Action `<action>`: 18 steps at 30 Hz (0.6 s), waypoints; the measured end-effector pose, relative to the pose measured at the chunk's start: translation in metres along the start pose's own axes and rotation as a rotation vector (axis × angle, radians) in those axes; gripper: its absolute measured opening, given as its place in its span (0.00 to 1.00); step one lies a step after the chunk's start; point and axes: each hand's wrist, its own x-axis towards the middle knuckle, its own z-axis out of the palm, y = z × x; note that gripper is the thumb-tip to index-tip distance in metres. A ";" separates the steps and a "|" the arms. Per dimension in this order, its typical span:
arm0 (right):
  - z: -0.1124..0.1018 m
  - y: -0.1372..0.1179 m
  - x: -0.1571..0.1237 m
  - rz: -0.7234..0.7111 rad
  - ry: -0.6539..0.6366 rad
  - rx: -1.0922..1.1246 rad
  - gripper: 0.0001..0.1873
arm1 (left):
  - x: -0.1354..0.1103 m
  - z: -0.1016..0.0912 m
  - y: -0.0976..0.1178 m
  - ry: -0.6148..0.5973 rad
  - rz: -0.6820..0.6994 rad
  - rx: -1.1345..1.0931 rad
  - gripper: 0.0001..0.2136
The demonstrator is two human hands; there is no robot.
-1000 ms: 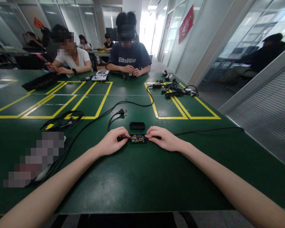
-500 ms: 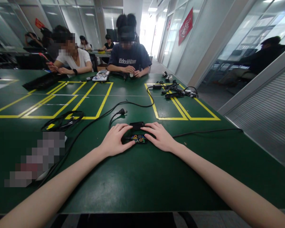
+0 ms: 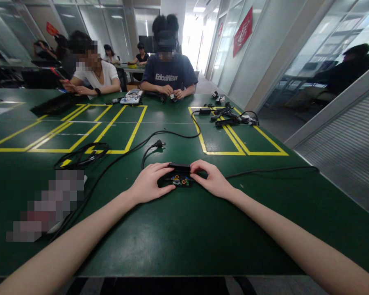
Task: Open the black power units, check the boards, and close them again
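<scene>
An opened power adapter lies on the green table in front of me, its circuit board with copper-coloured coils showing. Just beyond the board, its black plastic cover is tilted up on edge. My left hand curves around the left side, fingertips at the cover's left end and thumb by the near left corner of the board's casing. With thumb and index finger my right hand pinches the right end of the cover. Fingers hide both ends of the adapter, where its cords leave.
Beyond my hands lies a black plug. A coiled cable and a blurred-out object lie left. Several black adapters are piled at the far right by yellow tape. Two co-workers sit across the table.
The cover has tipped up from lying flatter and come a little nearer the board. My right fingers have moved from an outstretched pose into a pinch at its right end.
</scene>
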 end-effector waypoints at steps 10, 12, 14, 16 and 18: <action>0.003 0.003 0.002 0.159 0.026 0.208 0.11 | -0.001 0.000 0.002 0.026 0.038 -0.125 0.18; 0.003 0.002 0.002 0.171 0.027 0.220 0.10 | -0.001 -0.001 0.004 0.024 0.021 -0.158 0.15; 0.002 0.002 0.002 0.188 0.019 0.231 0.10 | 0.000 -0.002 0.005 0.016 0.005 -0.185 0.12; 0.002 0.002 0.002 0.198 -0.006 0.232 0.11 | 0.001 -0.003 0.007 0.001 -0.011 -0.204 0.11; 0.002 0.001 0.001 0.207 -0.030 0.227 0.11 | 0.001 -0.004 0.008 -0.008 -0.030 -0.217 0.11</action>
